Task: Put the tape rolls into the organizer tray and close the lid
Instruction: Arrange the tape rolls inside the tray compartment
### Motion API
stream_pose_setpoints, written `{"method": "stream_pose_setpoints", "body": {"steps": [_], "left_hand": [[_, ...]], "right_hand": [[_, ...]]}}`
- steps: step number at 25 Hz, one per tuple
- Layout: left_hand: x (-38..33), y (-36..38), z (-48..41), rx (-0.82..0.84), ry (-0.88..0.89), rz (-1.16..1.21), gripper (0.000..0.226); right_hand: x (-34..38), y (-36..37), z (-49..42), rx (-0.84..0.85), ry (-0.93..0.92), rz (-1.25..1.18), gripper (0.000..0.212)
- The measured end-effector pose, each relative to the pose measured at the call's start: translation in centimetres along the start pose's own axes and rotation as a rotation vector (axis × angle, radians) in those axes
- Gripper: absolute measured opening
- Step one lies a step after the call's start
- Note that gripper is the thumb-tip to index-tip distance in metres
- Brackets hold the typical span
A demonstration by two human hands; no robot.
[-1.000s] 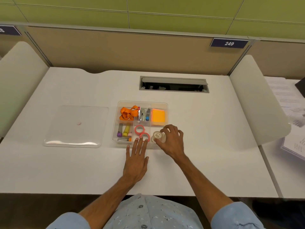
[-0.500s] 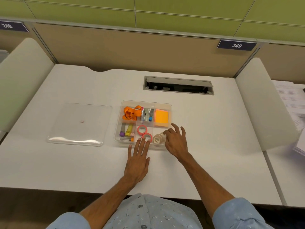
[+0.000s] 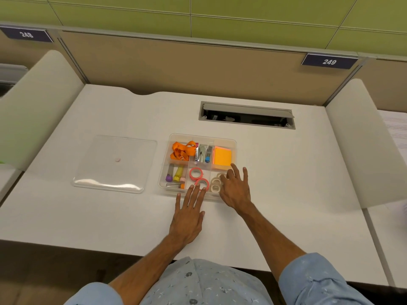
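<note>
A clear organizer tray (image 3: 235,143) with several compartments stands at the middle of the white desk. Two pink tape rolls (image 3: 196,173) lie in its front middle compartment. Cream tape rolls (image 3: 215,187) lie in the front right compartment. My right hand (image 3: 236,187) hovers over that compartment with fingers spread and holds nothing. My left hand (image 3: 189,214) lies flat on the desk, its fingertips against the tray's front wall. The clear lid (image 3: 115,164) lies flat on the desk to the left of the tray.
The tray also holds an orange lanyard (image 3: 181,150), a stapler (image 3: 202,153), orange sticky notes (image 3: 222,156) and markers (image 3: 178,173). A cable slot (image 3: 246,115) opens behind the tray. Beige dividers (image 3: 361,139) flank the desk. Papers (image 3: 396,128) lie at far right.
My right hand has let go of the cream tape rolls in the front right compartment and spread its fingers. My left hand has stayed in place.
</note>
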State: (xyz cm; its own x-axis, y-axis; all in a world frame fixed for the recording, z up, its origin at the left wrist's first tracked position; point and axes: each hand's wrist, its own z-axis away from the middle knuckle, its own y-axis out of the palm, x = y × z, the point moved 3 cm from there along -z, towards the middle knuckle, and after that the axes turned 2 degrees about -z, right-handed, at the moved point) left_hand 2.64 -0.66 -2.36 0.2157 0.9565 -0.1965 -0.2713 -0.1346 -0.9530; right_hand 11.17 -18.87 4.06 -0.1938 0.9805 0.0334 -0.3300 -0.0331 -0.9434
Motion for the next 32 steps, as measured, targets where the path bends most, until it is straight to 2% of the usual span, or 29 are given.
{"method": "stream_pose_setpoints", "body": {"steps": [12,17,32], "left_hand": [[0.2,0.1,-0.2,0.014,-0.002,-0.006,0.074],[0.2,0.2,-0.2,0.016,-0.001,-0.004,0.074],[0.6,0.0,-0.2,0.045,0.017,-0.037,0.076]], "right_hand": [[0.1,-0.2,-0.7,-0.006,0.031,-0.178,0.053],[-0.2,-0.3,-0.5,-0.101,0.09,-0.245,0.036],[0.8,-1.0,-1.7,-0.088,0.198,-0.211,0.025]]}}
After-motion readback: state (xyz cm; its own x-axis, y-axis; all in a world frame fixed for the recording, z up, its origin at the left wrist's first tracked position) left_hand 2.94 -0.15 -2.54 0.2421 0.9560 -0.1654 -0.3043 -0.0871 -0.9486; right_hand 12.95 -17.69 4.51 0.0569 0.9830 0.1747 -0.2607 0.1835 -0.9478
